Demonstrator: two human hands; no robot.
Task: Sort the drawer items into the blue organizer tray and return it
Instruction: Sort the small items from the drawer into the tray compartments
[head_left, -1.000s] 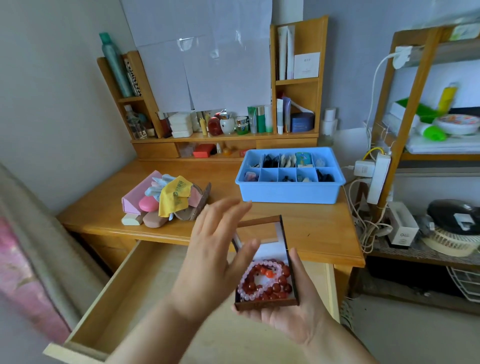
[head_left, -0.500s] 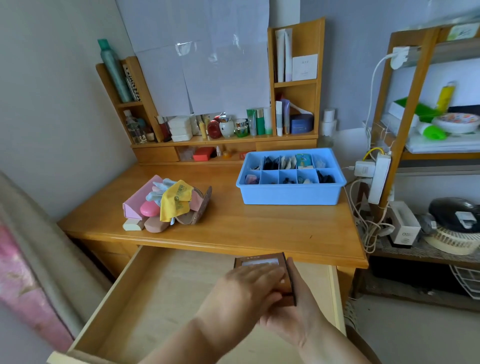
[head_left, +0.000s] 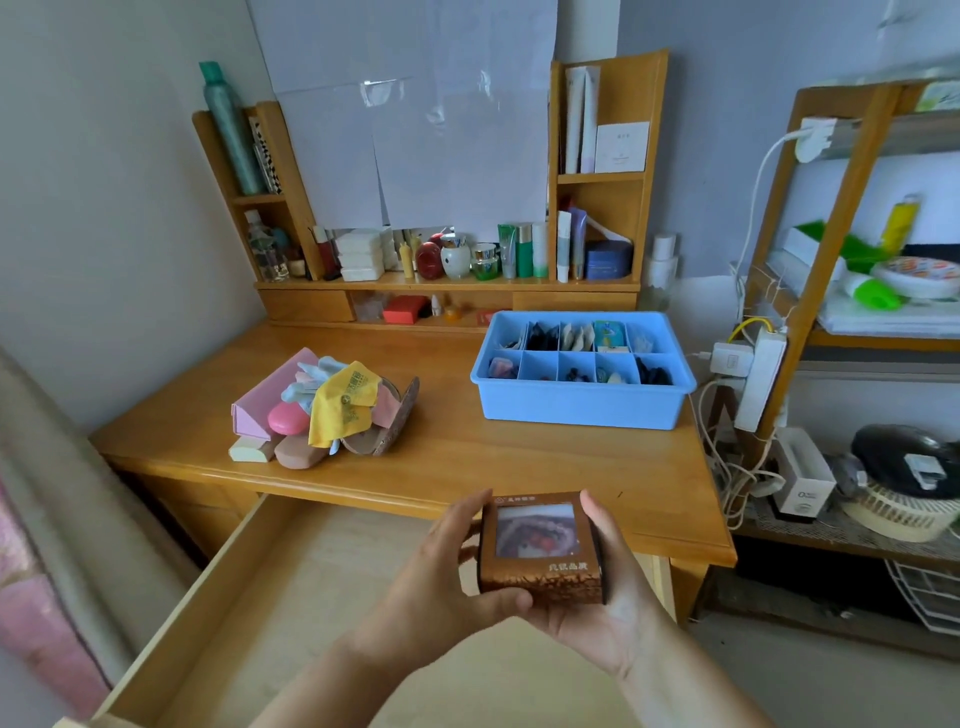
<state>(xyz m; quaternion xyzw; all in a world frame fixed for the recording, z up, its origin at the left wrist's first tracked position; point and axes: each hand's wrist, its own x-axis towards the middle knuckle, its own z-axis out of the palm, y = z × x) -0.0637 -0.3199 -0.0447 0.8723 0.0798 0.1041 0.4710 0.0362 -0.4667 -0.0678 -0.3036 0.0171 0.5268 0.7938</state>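
A small brown box (head_left: 540, 551) with a clear window in its lid is held over the open wooden drawer (head_left: 249, 597), lid shut, beads dimly visible through the window. My left hand (head_left: 441, 587) grips its left side and my right hand (head_left: 608, 597) cups it from below and the right. The blue organizer tray (head_left: 579, 402), divided into compartments with small items in them, stands on the desk at the back right. A pile of loose items (head_left: 322, 410), with a yellow cloth and pink cases, lies on the desk's left half.
The desk's front edge (head_left: 467, 499) runs just beyond the box. A back shelf unit (head_left: 447, 283) holds bottles and jars. At the right, a wooden rack (head_left: 831, 260) carries a power strip, cables and appliances. A bed edge (head_left: 41, 519) lies at the left.
The box was open with red and pink beads showing; my left hand came down onto it and shut the lid. Both hands now hold the shut box a little lower, over the drawer.
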